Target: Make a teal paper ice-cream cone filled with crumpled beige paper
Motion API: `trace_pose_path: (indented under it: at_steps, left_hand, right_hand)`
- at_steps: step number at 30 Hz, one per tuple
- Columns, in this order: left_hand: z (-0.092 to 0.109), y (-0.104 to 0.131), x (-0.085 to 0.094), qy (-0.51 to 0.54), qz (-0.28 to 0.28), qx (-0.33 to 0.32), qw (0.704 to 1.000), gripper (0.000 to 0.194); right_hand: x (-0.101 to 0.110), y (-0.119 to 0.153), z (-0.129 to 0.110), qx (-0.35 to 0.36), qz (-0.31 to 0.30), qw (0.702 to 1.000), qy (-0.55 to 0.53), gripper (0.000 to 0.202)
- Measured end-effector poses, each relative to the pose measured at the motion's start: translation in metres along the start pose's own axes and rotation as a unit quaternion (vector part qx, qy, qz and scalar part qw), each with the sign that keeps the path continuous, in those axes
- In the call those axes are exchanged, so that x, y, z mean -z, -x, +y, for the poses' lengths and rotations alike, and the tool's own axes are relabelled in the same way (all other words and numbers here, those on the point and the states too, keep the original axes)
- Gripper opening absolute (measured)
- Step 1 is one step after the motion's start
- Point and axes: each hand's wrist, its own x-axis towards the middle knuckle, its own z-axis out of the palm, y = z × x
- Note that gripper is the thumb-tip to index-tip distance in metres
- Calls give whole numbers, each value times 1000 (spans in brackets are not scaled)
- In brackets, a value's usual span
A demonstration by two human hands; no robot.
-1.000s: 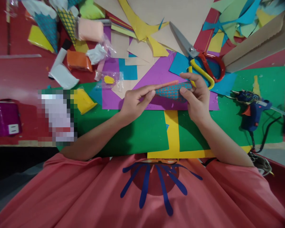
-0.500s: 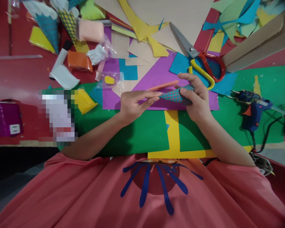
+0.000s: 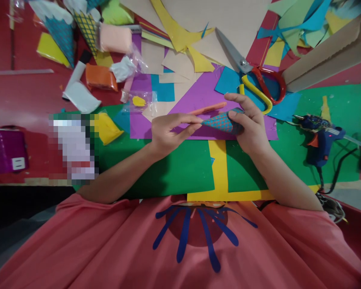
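A small blue paper cone with a reddish criss-cross pattern lies sideways between my hands, its tip to the left. My left hand pinches the tip between thumb and fingers. Round the wide end, my right hand has its thumb on the near side, with the index finger stretched out; the other fingers are partly hidden. Just behind the cone, a salmon-coloured stick or pen rests on a purple sheet.
Large scissors lie behind my right hand. A blue glue gun with its cord sits at right on a green sheet. Finished-looking cones, clay packets and paper scraps crowd the back. A cardboard tube stands at back right.
Hardly anything differs. The cone has turned slightly in my fingers, and my left hand has shifted a little to the left.
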Motion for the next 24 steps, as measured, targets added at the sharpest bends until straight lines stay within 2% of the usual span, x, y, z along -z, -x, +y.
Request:
trace_pose_path:
  at_steps: [4,7,10,16,20,24]
  left_hand:
    - [1,-1,0,56,37,-37,997,2]
    - [1,1,1,60,18,-4,998,8]
    - [-1,3,0,45,1,23,999,16]
    - [-1,1,-4,97,54,-12,994,10]
    - [3,-1,0,46,21,-2,999,7]
    - [5,1,3,-20,-5,28,999,23]
  right_hand:
    - [-3,-1,-9,-60,-4,996,-63,36]
    - [-5,-1,-14,-93,4,991,-97,35]
    - [-6,0,-17,-110,10,990,-87,35]
    - [-3,0,-13,-106,17,993,-57,33]
    - [1,-3,-5,-69,-2,995,-67,37]
    - [3,-5,1,-54,-10,996,-68,37]
